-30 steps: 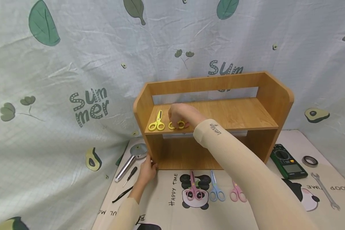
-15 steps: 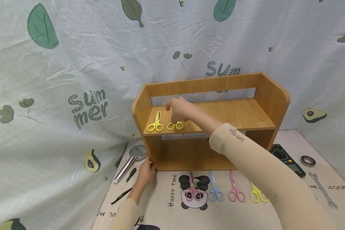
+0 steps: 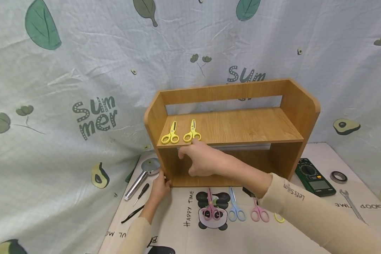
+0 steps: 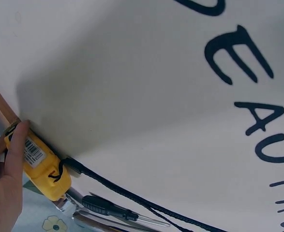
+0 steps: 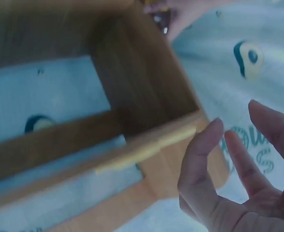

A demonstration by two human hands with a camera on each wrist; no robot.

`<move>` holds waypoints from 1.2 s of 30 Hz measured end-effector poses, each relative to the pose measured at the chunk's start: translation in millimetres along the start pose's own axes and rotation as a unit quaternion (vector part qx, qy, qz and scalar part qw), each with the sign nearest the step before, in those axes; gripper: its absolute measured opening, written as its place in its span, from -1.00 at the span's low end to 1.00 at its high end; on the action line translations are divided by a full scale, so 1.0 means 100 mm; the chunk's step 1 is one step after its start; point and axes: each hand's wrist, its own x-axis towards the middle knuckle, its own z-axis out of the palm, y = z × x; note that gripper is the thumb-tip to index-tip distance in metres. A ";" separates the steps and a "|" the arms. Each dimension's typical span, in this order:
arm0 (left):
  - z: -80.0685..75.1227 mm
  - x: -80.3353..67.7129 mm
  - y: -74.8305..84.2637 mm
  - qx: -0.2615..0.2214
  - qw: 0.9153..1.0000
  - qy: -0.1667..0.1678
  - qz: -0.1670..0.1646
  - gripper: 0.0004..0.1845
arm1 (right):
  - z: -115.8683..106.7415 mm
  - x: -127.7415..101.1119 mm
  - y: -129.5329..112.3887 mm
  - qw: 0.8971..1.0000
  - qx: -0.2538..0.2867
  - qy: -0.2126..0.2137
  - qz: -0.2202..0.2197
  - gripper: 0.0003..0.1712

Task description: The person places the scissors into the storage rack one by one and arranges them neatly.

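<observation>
Right hand point(image 3: 203, 160) in mid-air just in front of the wooden shelf point(image 3: 292, 106), below the front edge of its upper board, fingers point(image 5: 204, 154) loosely spread and holding nothing. Nearest to it, a yellow pair of scissors point(image 3: 192, 132) flat on the upper board near the left end, handles toward the front edge, just apart from the fingertips; a second yellow pair point(image 3: 170, 134) just beside it to the left. Left hand point(image 3: 159, 188) low at the shelf's bottom left corner, fingers resting against the wood where it meets the printed surface point(image 3: 304, 236); in the left wrist view a yellow device with a barcode label point(image 4: 37, 164) beside that hand, grip on it not clear. In front of the shelf, lying in a row: pink scissors point(image 3: 211, 208), blue scissors point(image 3: 235, 210), another pink pair point(image 3: 259, 211). Left of the shelf: a chrome shower head point(image 3: 143, 176) and a small screwdriver point(image 3: 140, 194). Right of the shelf: a green multimeter point(image 3: 314, 176), a tape roll point(image 3: 338, 177), a wrench point(image 3: 352, 206)
</observation>
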 end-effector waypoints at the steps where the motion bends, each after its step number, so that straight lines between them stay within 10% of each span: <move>1: 0.00 0.00 0.00 0.001 1.000 0.001 0.002 -0.59 | 0.07 -0.03 0.02 1.000 0.006 -0.006 0.005 -0.50; 18: 0.00 0.00 0.02 -0.003 1.000 -0.008 -0.008 -0.53 | 1.51 -0.20 0.60 0.982 0.077 -0.073 0.155 -0.51; 36: 0.01 0.00 -0.01 -0.002 1.000 -0.001 0.007 -0.52 | 1.99 -0.07 0.79 0.978 0.041 -0.077 0.191 -0.69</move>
